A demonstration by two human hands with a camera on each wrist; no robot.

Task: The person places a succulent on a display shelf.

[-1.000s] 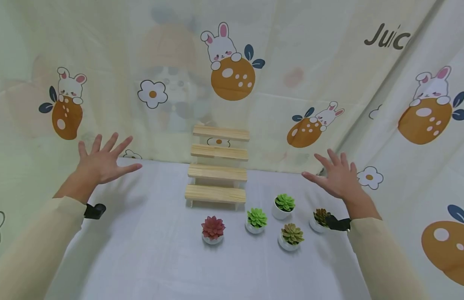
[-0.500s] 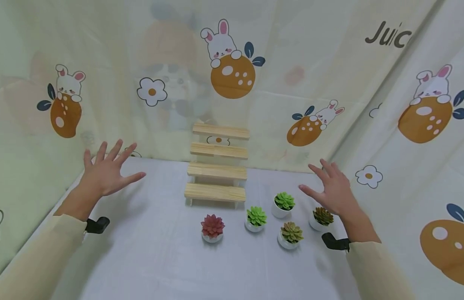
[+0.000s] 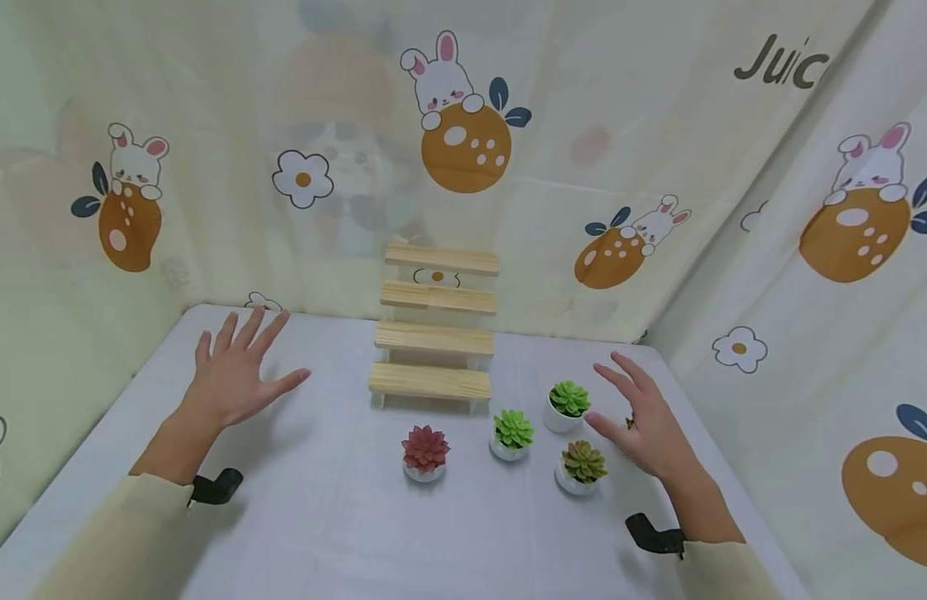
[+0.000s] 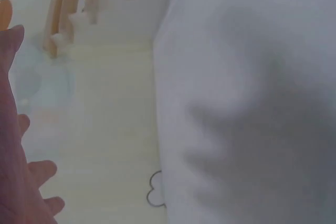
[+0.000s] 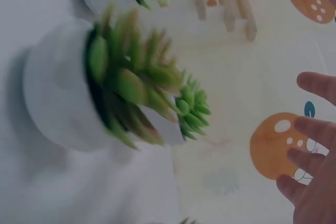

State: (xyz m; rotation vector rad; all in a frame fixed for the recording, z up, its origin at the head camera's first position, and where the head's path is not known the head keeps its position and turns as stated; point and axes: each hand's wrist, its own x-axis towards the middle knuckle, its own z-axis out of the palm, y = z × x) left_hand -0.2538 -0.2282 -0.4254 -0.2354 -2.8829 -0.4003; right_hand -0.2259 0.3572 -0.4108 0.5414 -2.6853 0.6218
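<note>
My left hand hovers over the left part of the table with its fingers spread and nothing in them; its shadow falls on the cloth in the left wrist view. The right hand, fingers parted, is above the right-hand potted succulents and holds nothing. It hides most of a brown succulent. Nearest to its thumb are a bright green succulent and an olive one, which looms large, with reddish tips, in the right wrist view. Farther left stand another green succulent and a red one, all in white pots.
A stepped wooden display stand with several light slats stands at the back middle of the white-covered table. Curtains printed with rabbits and orange fruit close off the back and sides.
Both hands have come down and nearer the person, the left also shifting rightward and the right slightly leftward. The right hand now covers the brown succulent. Pots and stand have stayed in place.
</note>
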